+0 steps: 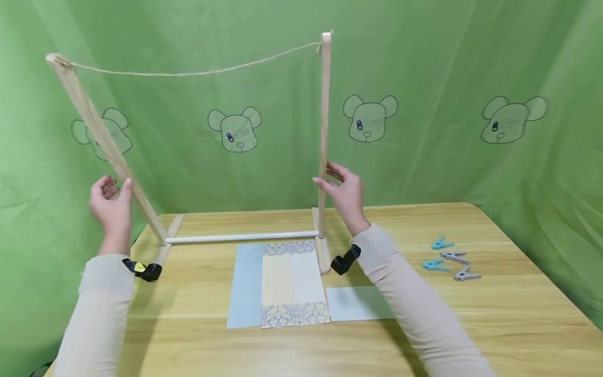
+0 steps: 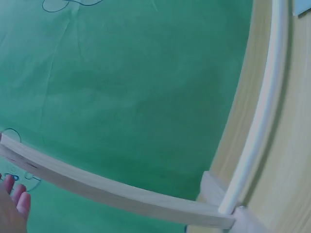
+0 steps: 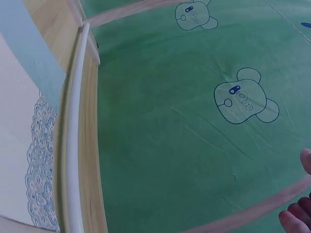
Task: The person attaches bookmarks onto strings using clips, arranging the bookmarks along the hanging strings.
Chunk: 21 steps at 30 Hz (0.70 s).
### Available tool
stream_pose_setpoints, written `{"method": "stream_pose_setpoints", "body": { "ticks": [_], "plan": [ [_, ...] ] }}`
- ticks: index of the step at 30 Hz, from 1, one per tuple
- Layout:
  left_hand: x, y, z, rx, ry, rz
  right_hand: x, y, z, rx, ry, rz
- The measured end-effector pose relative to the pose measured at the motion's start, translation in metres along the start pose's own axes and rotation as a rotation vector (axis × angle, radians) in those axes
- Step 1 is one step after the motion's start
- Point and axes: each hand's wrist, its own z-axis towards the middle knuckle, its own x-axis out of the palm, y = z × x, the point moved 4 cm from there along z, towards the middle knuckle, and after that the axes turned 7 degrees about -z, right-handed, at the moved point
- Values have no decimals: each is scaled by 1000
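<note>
A wooden drying frame (image 1: pixel 324 131) stands mid-frame on the table (image 1: pixel 471 314), twine (image 1: pixel 198 72) strung across its top. The left hand (image 1: pixel 112 207) and right hand (image 1: pixel 345 195) hover open beside its posts, gripping nothing. Patterned papers (image 1: pixel 282 285) lie lower centre; clothespins (image 1: pixel 449 259) right.

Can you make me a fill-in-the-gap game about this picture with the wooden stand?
1. A string runs between the tops of two wooden ____.
2. Both hands are beside the posts, one near each: left hand, right hand; neither has a ____ on them.
3. The clothespins number ____.

Missing words: posts; grip; four
</note>
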Motion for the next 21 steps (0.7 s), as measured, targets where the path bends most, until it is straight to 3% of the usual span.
{"method": "stream_pose_setpoints", "body": {
  "ticks": [3,8,14,21],
  "plan": [
    [-2,9,0,-89,-36,-144,7,-3,-2,-7,-14,24],
    [2,19,-4,-163,-51,-225,13,-9,-7,-2,-94,43],
    [4,29,-9,-173,-84,-184,14,-15,-13,26,-221,-28],
    [4,41,-7,-181,-126,-151,16,-21,-15,13,-280,-60]
  ]
}}
